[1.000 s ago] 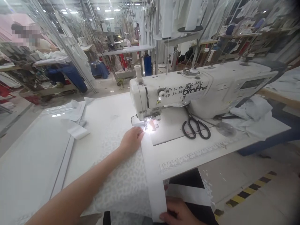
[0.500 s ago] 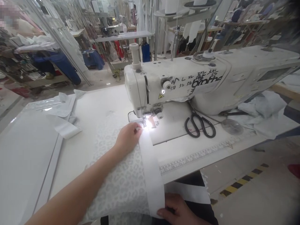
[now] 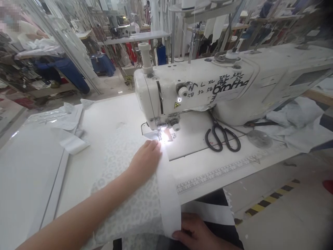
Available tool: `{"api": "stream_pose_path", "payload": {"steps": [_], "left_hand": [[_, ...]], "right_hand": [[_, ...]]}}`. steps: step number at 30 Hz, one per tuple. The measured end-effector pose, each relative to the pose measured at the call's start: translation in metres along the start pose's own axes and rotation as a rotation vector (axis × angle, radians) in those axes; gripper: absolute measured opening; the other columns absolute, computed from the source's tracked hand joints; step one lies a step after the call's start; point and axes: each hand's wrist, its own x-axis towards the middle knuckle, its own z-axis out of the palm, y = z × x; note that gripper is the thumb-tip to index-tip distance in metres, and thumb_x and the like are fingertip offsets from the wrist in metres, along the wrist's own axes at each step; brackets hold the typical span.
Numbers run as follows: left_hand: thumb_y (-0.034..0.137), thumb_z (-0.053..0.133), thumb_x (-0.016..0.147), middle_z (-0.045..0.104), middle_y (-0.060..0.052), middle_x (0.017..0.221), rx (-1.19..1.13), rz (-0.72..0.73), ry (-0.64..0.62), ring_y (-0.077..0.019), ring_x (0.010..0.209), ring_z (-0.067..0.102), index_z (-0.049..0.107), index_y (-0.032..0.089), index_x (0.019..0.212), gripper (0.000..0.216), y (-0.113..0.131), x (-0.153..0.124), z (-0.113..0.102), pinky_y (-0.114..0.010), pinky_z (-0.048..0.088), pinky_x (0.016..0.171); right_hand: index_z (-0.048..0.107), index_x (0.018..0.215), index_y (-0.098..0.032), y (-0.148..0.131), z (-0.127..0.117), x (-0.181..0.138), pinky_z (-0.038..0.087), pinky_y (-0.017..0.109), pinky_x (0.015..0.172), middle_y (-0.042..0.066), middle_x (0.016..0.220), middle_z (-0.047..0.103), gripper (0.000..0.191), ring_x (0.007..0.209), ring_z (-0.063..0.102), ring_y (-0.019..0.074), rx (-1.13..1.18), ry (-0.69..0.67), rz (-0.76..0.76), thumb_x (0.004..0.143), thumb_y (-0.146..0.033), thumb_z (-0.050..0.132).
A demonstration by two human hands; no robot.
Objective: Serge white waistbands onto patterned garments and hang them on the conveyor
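Observation:
My left hand [image 3: 144,160] lies flat, fingers stretched out, on a white leopard-patterned fabric [image 3: 130,205], its fingertips just short of the lit presser foot [image 3: 163,136] of a white sewing machine [image 3: 208,90]. A plain white strip [image 3: 169,194] runs from the needle back over the table edge. At the bottom, my right hand [image 3: 195,234] pinches the strip's near end, thumb on top.
Black scissors [image 3: 221,136] lie on the machine bed right of the needle. A printed ruler [image 3: 213,175] runs along the table's front edge. Loose white pieces [image 3: 70,144] sit at the left, crumpled cloth [image 3: 293,121] at the right. A person works at a far bench, top left.
The view has moved closer to the machine. My left hand's fingers have flattened on the fabric beside the presser foot. My right hand keeps its hold on the strip.

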Motion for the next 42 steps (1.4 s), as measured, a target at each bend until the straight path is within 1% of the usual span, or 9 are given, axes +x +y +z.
{"api": "stream_pose_path", "payload": {"steps": [2,4,8,15,22,28,33,38,42], "left_hand": [[0.025,0.036,0.086,0.050,-0.010,0.112,-0.034,-0.027,0.006,-0.0231,0.106,0.041,0.048,0.011,0.111,0.031,0.002,-0.007,0.002,-0.038,0.041,0.089],[0.029,0.036,0.086,0.047,-0.010,0.119,-0.061,-0.033,0.007,-0.0233,0.113,0.036,0.043,0.010,0.118,0.038,0.001,-0.011,0.004,-0.038,0.037,0.095],[0.031,0.035,0.087,0.044,-0.009,0.125,-0.110,-0.051,-0.001,-0.0239,0.117,0.032,0.041,0.012,0.123,0.042,-0.004,-0.011,0.007,-0.041,0.033,0.099],[0.028,0.036,0.086,0.045,-0.009,0.124,-0.132,-0.052,0.014,-0.0240,0.115,0.033,0.042,0.012,0.122,0.040,-0.009,-0.003,0.006,-0.042,0.034,0.098],[0.025,0.036,0.085,0.046,-0.009,0.123,-0.161,-0.034,0.040,-0.0241,0.114,0.036,0.045,0.013,0.119,0.037,-0.012,-0.003,0.005,-0.044,0.037,0.094],[0.025,0.037,0.085,0.047,-0.008,0.122,-0.150,-0.034,0.059,-0.0237,0.114,0.036,0.045,0.014,0.119,0.037,-0.014,-0.003,0.007,-0.043,0.037,0.096],[0.026,0.038,0.085,0.048,-0.006,0.121,-0.162,-0.032,0.045,-0.0225,0.114,0.035,0.046,0.014,0.118,0.036,-0.014,-0.002,0.005,-0.039,0.036,0.096],[0.026,0.039,0.084,0.048,-0.006,0.121,-0.184,-0.021,0.036,-0.0231,0.114,0.036,0.046,0.015,0.118,0.035,-0.015,0.001,0.003,-0.041,0.037,0.095],[0.028,0.038,0.085,0.044,-0.006,0.126,-0.159,-0.041,-0.003,-0.0240,0.119,0.032,0.044,0.015,0.119,0.037,-0.011,-0.005,0.002,-0.042,0.034,0.098]], "right_hand": [[0.047,0.059,-0.015,-0.001,0.000,0.001,0.032,0.020,0.054,-0.002,0.058,0.042,0.026,0.057,0.041,0.0093,-0.006,0.000,-0.026,0.080,-0.030,0.045],[0.048,0.059,-0.015,-0.004,-0.001,0.003,0.032,0.020,0.054,-0.002,0.058,0.043,0.026,0.057,0.041,0.0094,-0.007,-0.001,-0.038,0.080,-0.031,0.046],[0.050,0.060,-0.015,-0.012,-0.005,0.007,0.033,0.019,0.055,-0.002,0.060,0.047,0.025,0.058,0.042,0.0097,0.000,-0.006,-0.024,0.080,-0.030,0.047],[0.053,0.059,-0.015,-0.010,-0.006,0.012,0.033,0.021,0.054,-0.001,0.058,0.046,0.025,0.057,0.044,0.0103,0.001,0.036,-0.023,0.079,-0.029,0.048],[0.058,0.062,-0.016,-0.005,-0.006,0.015,0.035,0.021,0.054,0.000,0.058,0.051,0.026,0.057,0.047,0.0114,-0.018,0.028,-0.085,0.080,-0.032,0.047],[0.060,0.063,-0.017,-0.003,-0.009,0.019,0.035,0.021,0.055,0.002,0.059,0.053,0.030,0.056,0.048,0.0116,-0.104,0.017,-0.127,0.082,-0.033,0.043],[0.063,0.067,-0.015,-0.007,-0.011,0.017,0.036,0.021,0.056,0.004,0.061,0.056,0.031,0.059,0.051,0.0125,-0.158,0.034,-0.107,0.083,-0.033,0.043],[0.064,0.068,-0.014,-0.006,-0.011,0.012,0.038,0.022,0.058,0.006,0.066,0.059,0.034,0.064,0.054,0.0144,-0.204,0.027,-0.078,0.083,-0.035,0.042],[0.063,0.068,-0.015,-0.006,-0.011,0.006,0.038,0.022,0.057,0.006,0.065,0.058,0.033,0.063,0.054,0.0146,-0.227,0.013,-0.028,0.083,-0.035,0.042]]}}
